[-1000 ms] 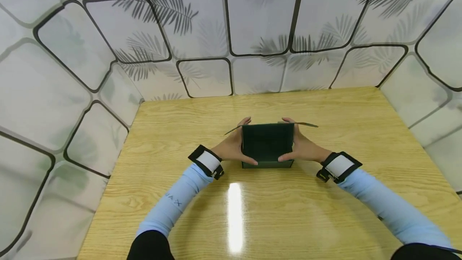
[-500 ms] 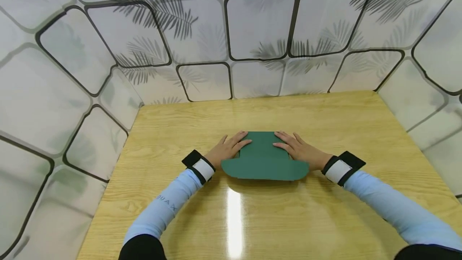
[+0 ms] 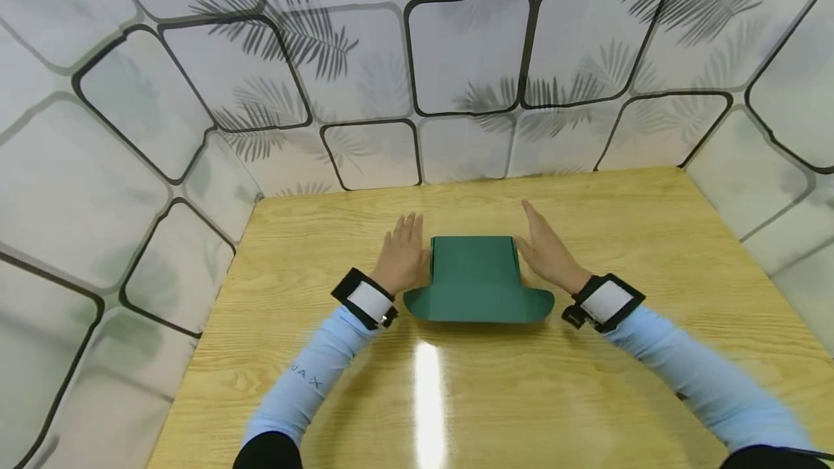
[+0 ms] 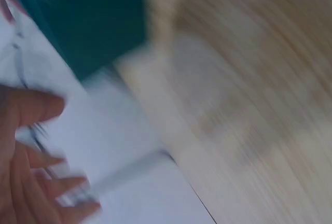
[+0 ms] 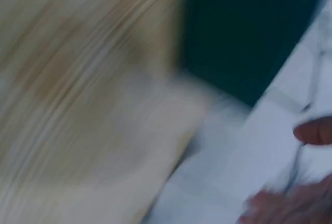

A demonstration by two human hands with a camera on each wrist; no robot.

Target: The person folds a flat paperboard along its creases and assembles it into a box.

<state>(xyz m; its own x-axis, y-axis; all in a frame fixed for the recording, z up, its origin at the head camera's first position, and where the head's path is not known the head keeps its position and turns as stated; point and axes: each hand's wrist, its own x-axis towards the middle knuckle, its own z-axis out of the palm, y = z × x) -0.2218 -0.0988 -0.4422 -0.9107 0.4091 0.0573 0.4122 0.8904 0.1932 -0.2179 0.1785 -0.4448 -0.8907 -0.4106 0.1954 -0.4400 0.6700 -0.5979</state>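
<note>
A green cardboard box (image 3: 476, 259) sits mid-table with its lid over the top. Toward the person, the lid's wide front flap (image 3: 478, 306) sticks out, its rounded ends reaching past both sides. My left hand (image 3: 400, 255) is upright along the box's left side, fingers straight and pointing away. On the other side, my right hand (image 3: 550, 252) has its fingers extended and its thumb by the box's far right corner. Both wrist views are blurred; the box's dark green side (image 4: 104, 22) appears in the left one, and the same green side (image 5: 244, 32) in the right one.
The box stands on a light wood-grain table (image 3: 313, 382), with a bright reflection in front of it. A pale curtain (image 3: 469, 49) patterned with dark outlines and leaves closes off the back and both sides.
The box was open toward the person, both hands gripping its sides. Its lid then came down with both hands on top. Now the hands have moved outward to the sides.
</note>
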